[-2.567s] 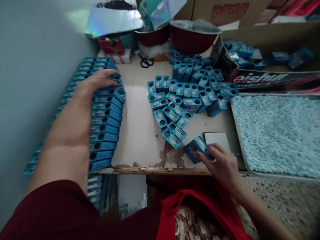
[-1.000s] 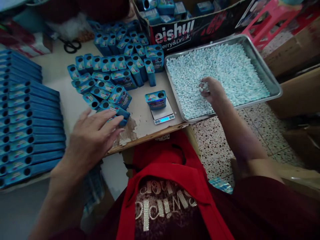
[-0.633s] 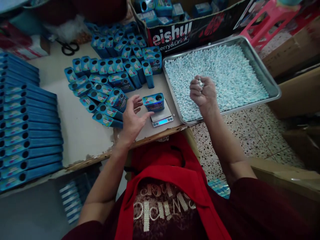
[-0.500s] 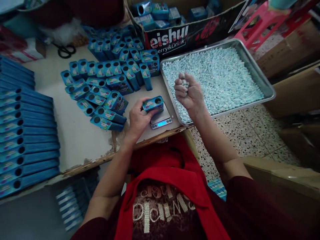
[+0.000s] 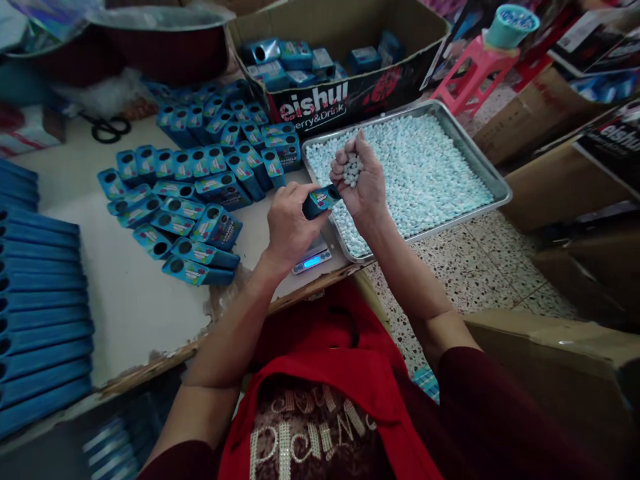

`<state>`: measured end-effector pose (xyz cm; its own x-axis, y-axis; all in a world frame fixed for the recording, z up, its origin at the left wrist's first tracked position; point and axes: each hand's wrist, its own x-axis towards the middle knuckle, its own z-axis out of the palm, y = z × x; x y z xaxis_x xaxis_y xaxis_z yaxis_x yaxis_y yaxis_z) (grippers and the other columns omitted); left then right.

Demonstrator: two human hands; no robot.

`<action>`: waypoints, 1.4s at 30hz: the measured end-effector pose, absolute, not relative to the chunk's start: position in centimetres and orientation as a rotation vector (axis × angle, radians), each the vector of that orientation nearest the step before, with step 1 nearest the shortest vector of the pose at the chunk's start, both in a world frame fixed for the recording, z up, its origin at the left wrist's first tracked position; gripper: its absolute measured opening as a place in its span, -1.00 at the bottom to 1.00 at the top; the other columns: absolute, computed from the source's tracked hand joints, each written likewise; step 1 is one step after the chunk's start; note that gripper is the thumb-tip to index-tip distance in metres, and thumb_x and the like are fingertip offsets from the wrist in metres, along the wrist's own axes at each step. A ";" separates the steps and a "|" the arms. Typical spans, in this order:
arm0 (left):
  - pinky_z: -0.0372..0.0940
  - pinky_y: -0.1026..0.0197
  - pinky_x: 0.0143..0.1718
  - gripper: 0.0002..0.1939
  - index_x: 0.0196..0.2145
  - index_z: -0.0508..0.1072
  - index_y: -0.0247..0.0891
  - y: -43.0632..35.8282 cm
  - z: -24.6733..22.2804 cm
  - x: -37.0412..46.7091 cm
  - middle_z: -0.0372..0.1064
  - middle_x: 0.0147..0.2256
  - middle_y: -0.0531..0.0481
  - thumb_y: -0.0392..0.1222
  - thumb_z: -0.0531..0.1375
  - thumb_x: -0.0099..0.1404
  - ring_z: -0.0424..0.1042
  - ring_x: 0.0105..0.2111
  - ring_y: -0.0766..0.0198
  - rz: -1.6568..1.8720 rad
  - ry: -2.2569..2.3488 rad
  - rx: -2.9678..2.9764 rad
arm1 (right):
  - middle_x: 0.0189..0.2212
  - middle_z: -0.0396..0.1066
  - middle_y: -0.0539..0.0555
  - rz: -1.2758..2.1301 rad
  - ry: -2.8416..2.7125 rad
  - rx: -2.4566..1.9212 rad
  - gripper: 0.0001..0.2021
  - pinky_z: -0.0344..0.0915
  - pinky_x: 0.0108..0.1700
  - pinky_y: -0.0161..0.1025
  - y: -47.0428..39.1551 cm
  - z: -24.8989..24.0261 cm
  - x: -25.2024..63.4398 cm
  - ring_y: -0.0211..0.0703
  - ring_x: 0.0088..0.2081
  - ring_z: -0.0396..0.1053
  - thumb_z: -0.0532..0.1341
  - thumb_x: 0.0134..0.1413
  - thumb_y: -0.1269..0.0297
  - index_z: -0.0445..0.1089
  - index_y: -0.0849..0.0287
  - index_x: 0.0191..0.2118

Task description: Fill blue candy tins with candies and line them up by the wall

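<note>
My left hand [image 5: 291, 223] grips a small blue box [image 5: 320, 200] by its sides, above a small digital scale [image 5: 313, 260] with a lit blue display. Cupped in my right hand [image 5: 367, 183] are several pale blue candies [image 5: 353, 169], palm up, fingers curled round them. The box's right end is beside the heel and fingers of my right hand. Beneath and behind that hand lies a metal tray [image 5: 501, 198] spread with the same pale candies. Blue boxes with round holes [image 5: 200, 250] stand grouped on the table left of my left hand.
Stacked blue boxes [image 5: 45, 313] line the table's left side. Black scissors [image 5: 110, 130] lie near the back. An open carton [image 5: 360, 100] holding blue boxes stands behind the tray. A pink stool [image 5: 475, 73] bears a turquoise cup [image 5: 510, 33]. Cardboard boxes [image 5: 545, 147] are at the right.
My left hand has lifted the blue box off the scale and brought it right, tilted, to my right hand. The view has shifted somewhat, and my right hand still holds the candies.
</note>
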<state>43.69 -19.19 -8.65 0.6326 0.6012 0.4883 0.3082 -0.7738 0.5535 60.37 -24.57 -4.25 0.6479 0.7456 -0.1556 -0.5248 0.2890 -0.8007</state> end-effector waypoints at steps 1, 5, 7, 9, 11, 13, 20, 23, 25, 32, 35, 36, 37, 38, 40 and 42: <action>0.50 -0.09 0.18 -0.58 0.15 0.70 -0.08 -19.3 -8.5 44.1 0.69 0.00 -0.06 -0.19 0.59 0.38 0.61 0.04 -0.10 0.937 0.718 2.437 | -0.31 0.33 -0.03 0.836 -0.300 -0.946 -0.46 0.44 -0.39 -0.24 -24.5 -4.5 60.5 -0.13 -0.30 0.44 0.25 0.63 -0.47 0.36 -0.07 -0.08; 0.51 -0.10 0.20 -0.58 0.12 0.71 -0.10 -19.9 -8.9 45.1 0.71 -0.01 -0.07 -0.20 0.60 0.34 0.64 0.05 -0.12 0.934 0.720 2.403 | -0.28 0.32 0.01 0.756 -0.395 -1.025 -0.43 0.46 -0.32 -0.19 -24.6 -5.6 60.9 -0.05 -0.18 0.50 0.29 0.56 -0.54 0.39 -0.09 -0.04; 0.52 -0.10 0.21 -0.59 0.11 0.72 -0.09 -20.0 -9.2 45.5 0.71 -0.01 -0.07 -0.18 0.60 0.33 0.64 0.06 -0.13 0.925 0.722 2.376 | -0.28 0.30 0.02 0.779 -0.415 -1.068 -0.42 0.43 -0.33 -0.18 -24.9 -5.9 61.1 -0.01 -0.16 0.50 0.33 0.51 -0.57 0.42 -0.13 0.01; 0.53 -0.11 0.22 -0.60 0.09 0.72 -0.09 -20.0 -9.3 45.8 0.70 -0.02 -0.08 -0.16 0.59 0.33 0.64 0.06 -0.13 0.911 0.722 2.357 | -0.30 0.28 0.02 0.804 -0.431 -1.059 -0.43 0.40 -0.36 -0.19 -25.3 -6.0 61.4 -0.01 -0.19 0.47 0.35 0.50 -0.56 0.43 -0.14 0.05; 0.53 -0.11 0.21 -0.61 0.09 0.72 -0.09 -20.0 -9.4 45.9 0.70 -0.02 -0.08 -0.15 0.58 0.33 0.64 0.05 -0.13 0.919 0.722 2.348 | -0.30 0.26 0.02 0.794 -0.448 -1.026 -0.44 0.38 -0.36 -0.19 -25.5 -6.0 61.5 -0.01 -0.20 0.45 0.34 0.52 -0.54 0.42 -0.13 0.05; 0.53 -0.10 0.19 -0.61 0.09 0.73 -0.09 -20.0 -9.4 45.9 0.71 -0.02 -0.07 -0.15 0.58 0.33 0.65 0.05 -0.12 0.942 0.723 2.346 | -0.28 0.26 0.04 0.763 -0.465 -1.020 -0.45 0.40 -0.33 -0.17 -25.6 -5.9 61.5 0.00 -0.17 0.45 0.31 0.56 -0.52 0.39 -0.11 0.00; 0.50 -0.12 0.23 -0.57 0.11 0.72 -0.12 -19.8 -9.7 45.6 0.72 0.01 -0.07 -0.23 0.61 0.32 0.65 0.07 -0.13 0.949 0.750 2.322 | -0.26 0.39 0.03 0.893 -0.386 -1.132 -0.47 0.41 -0.37 -0.12 -25.5 -4.7 60.9 -0.02 -0.29 0.38 0.32 0.56 -0.51 0.45 -0.21 0.21; 0.49 -0.14 0.26 -0.58 0.11 0.72 -0.12 -19.6 -10.1 45.7 0.71 0.01 -0.08 -0.21 0.62 0.34 0.65 0.08 -0.14 0.941 0.758 2.294 | -0.32 0.34 0.00 0.906 -0.369 -1.152 -0.44 0.34 -0.42 -0.14 -25.0 -5.3 61.1 -0.06 -0.37 0.31 0.28 0.57 -0.55 0.46 -0.20 0.21; 0.50 -0.14 0.27 -0.59 0.11 0.72 -0.10 -19.5 -10.3 45.7 0.71 0.02 -0.08 -0.19 0.62 0.35 0.65 0.08 -0.13 0.943 0.759 2.279 | -0.37 0.25 -0.04 0.813 -0.378 -1.103 -0.46 0.31 -0.41 -0.19 -24.6 -6.1 61.9 -0.11 -0.41 0.25 0.28 0.59 -0.54 0.44 -0.15 0.08; 0.63 -0.02 0.13 -0.54 0.16 0.73 -0.08 -19.9 -11.6 41.6 0.76 0.06 -0.07 -0.16 0.65 0.35 0.72 0.04 -0.03 1.002 0.816 2.078 | -0.41 0.30 -0.08 0.860 0.069 -0.920 -0.78 0.48 -0.39 -0.25 -24.7 -7.8 67.1 -0.16 -0.43 0.36 0.33 0.71 -0.01 0.40 -0.07 -0.04; 0.68 0.04 0.07 -0.54 0.17 0.72 -0.08 -20.3 -13.2 38.8 0.77 0.08 -0.07 -0.10 0.64 0.38 0.76 0.03 0.03 0.973 0.851 1.922 | -0.32 0.42 -0.01 0.839 0.260 -0.961 -0.86 0.58 -0.33 -0.34 -26.2 -8.1 67.4 -0.21 -0.35 0.51 0.28 0.61 0.39 0.39 -0.01 -0.09; 0.70 0.04 0.08 -0.54 0.17 0.72 -0.08 -20.4 -13.8 38.0 0.77 0.08 -0.07 -0.07 0.64 0.38 0.77 0.03 0.03 0.959 0.864 1.882 | -0.30 0.46 0.00 0.860 0.278 -1.001 -0.82 0.58 -0.33 -0.38 -26.8 -8.3 67.1 -0.24 -0.35 0.52 0.28 0.53 0.48 0.39 0.01 -0.09; 0.71 0.04 0.09 -0.53 0.17 0.72 -0.09 -20.5 -14.4 37.5 0.77 0.08 -0.08 -0.05 0.65 0.38 0.78 0.04 0.03 0.952 0.877 1.845 | -0.30 0.48 0.01 0.899 0.270 -1.047 -0.79 0.55 -0.35 -0.43 -27.5 -8.4 66.8 -0.27 -0.36 0.51 0.29 0.45 0.55 0.40 0.03 -0.10; 0.72 0.03 0.11 -0.52 0.17 0.71 -0.09 -20.5 -15.0 37.1 0.77 0.08 -0.08 -0.02 0.66 0.37 0.79 0.04 0.03 0.950 0.886 1.809 | -0.30 0.48 0.00 0.954 0.237 -1.090 -0.77 0.50 -0.39 -0.49 -28.1 -8.6 66.4 -0.30 -0.39 0.47 0.31 0.38 0.59 0.41 0.05 -0.10; 0.72 0.01 0.14 -0.48 0.18 0.70 -0.10 -20.5 -15.8 36.7 0.77 0.10 -0.09 0.00 0.67 0.36 0.79 0.04 0.02 0.945 0.882 1.749 | -0.35 0.47 -0.03 1.083 0.131 -1.167 -0.78 0.30 -0.49 -0.56 -29.4 -8.5 65.7 -0.38 -0.47 0.33 0.35 0.31 0.59 0.44 0.09 -0.11; 0.72 -0.02 0.18 -0.41 0.23 0.70 -0.09 -20.3 -16.2 36.5 0.77 0.14 -0.10 0.00 0.69 0.32 0.80 0.07 0.01 0.926 0.844 1.718 | -0.43 0.43 -0.06 1.174 0.004 -1.252 -0.83 0.09 -0.57 -0.56 -30.4 -8.1 65.1 -0.42 -0.54 0.19 0.38 0.31 0.56 0.48 0.14 -0.14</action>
<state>36.51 -20.31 -16.22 0.4695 0.8599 0.2003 0.1197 -0.2868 0.9505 65.13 -30.40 -8.12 0.4643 0.6749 -0.5735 -0.6785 -0.1452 -0.7201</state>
